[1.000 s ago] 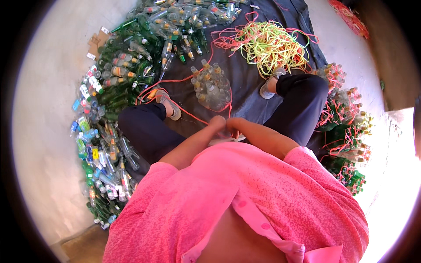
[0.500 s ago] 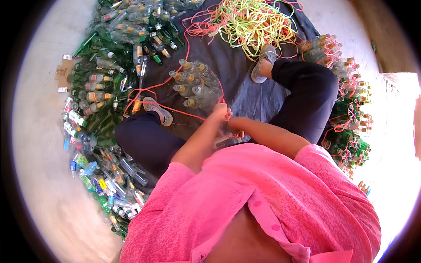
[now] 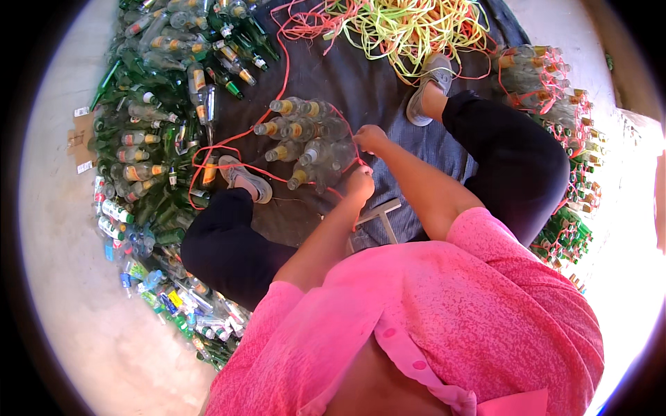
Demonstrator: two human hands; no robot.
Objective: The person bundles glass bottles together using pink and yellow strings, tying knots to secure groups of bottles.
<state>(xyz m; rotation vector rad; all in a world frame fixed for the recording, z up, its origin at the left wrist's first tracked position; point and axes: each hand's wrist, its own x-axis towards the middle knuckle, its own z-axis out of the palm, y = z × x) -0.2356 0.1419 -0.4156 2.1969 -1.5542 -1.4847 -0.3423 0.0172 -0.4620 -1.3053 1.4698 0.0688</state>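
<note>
In front of me a stack of clear glass bottles (image 3: 313,139) lies on its side, necks toward the left. A red plastic cord (image 3: 269,175) runs under and around it. My left hand (image 3: 361,182) is closed on the cord at the near right side of the stack. Just beyond it, my right hand (image 3: 371,139) is closed by the bottles' right end, where the cord passes; its fingertips are mostly hidden. A length of cord hangs below my left hand.
Many loose green and clear bottles (image 3: 166,139) are heaped along the left. Tied bundles of bottles (image 3: 534,73) line the right. A tangle of yellow and red cord (image 3: 409,28) lies at the far side of the dark sheet (image 3: 374,76). A pale frame (image 3: 381,216) shows between my legs.
My right hand has moved away from my body, from below my left hand to beyond it. My left hand has stayed near the stack. The view has shifted slightly.
</note>
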